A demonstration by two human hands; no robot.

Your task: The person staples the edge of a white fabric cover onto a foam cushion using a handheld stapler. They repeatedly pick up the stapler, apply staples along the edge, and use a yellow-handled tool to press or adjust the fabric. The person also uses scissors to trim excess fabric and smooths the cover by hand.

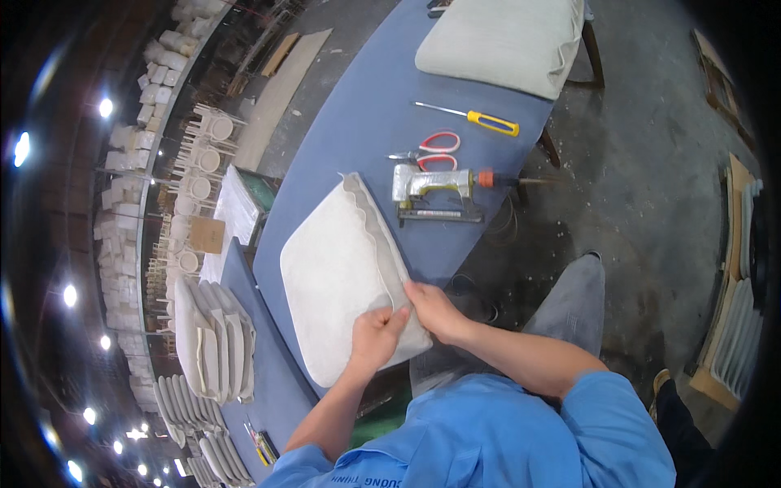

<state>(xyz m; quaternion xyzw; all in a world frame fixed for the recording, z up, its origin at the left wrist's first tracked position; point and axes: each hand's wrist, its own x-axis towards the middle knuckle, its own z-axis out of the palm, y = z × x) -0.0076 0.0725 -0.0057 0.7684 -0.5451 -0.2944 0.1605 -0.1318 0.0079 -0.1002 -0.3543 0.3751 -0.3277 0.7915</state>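
Observation:
An off-white seat cushion lies on the blue-covered table in front of me. A loose, wavy grey fabric strip runs along its right-hand edge. My left hand is closed, pinching the cushion's fabric edge near the lower right corner. Right beside it, my right hand grips the same edge from the outer side with its fingers closed. Part of the fabric is hidden under both hands. Beyond the cushion a staple gun lies on its side, with red-handled scissors and a yellow-handled screwdriver farther off.
Another padded cushion rests at the far end of the blue table. Stacked cushions stand on a second blue surface at left, near some small hand tools. Several pale chair frames line the far left. Crated panels stand at right.

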